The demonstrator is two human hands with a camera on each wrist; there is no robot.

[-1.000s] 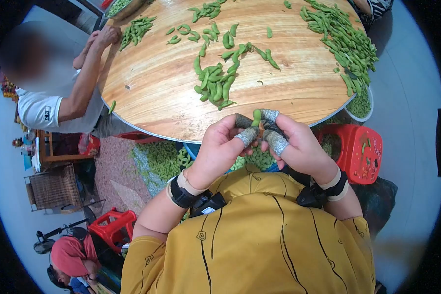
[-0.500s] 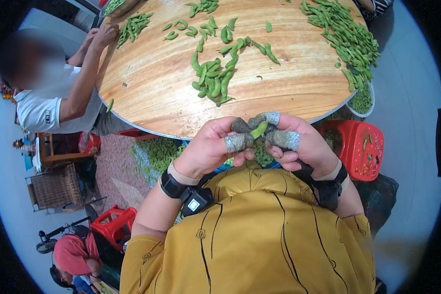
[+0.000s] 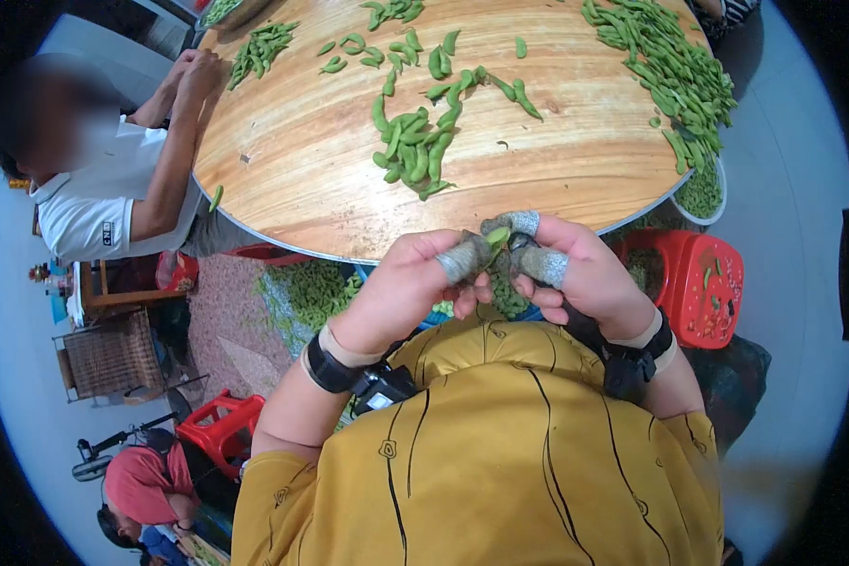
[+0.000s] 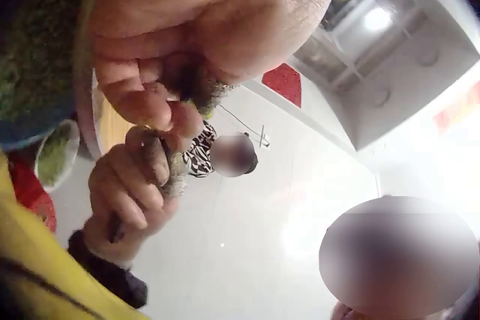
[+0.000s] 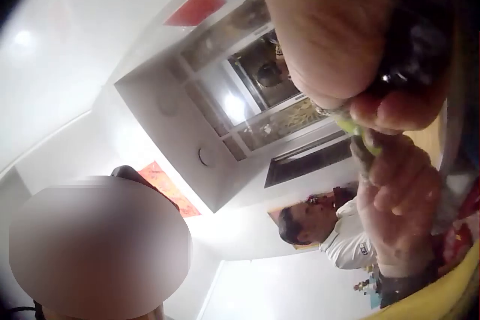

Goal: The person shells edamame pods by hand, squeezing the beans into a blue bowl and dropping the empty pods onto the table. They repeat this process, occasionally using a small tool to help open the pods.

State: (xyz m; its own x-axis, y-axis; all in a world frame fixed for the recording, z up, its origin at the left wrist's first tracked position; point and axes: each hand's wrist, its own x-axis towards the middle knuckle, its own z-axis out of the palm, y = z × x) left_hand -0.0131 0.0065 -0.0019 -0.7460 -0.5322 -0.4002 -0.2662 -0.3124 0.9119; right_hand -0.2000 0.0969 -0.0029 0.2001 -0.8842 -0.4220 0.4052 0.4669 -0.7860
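Slipping looks the main risk: L hand (image 3: 396, 288) & R hand (image 3: 590, 278) pinch one pod (image 3: 498, 237) (grip narrow on both), by the worktop's (image 3: 311, 179) near edge; thick finger wraps (image 3: 460, 261) part-hide it, prob. dull feel & cd. let it drop. Pod heap (image 3: 665, 75) far R, loose pods (image 3: 410, 156) mid-worktop, red stool (image 3: 712, 323) near R.

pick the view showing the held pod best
The head view: it looks down on the held pod, its green surface partly uncovered. The right wrist view shows only small green parts; the left wrist view, at most a green sliver.
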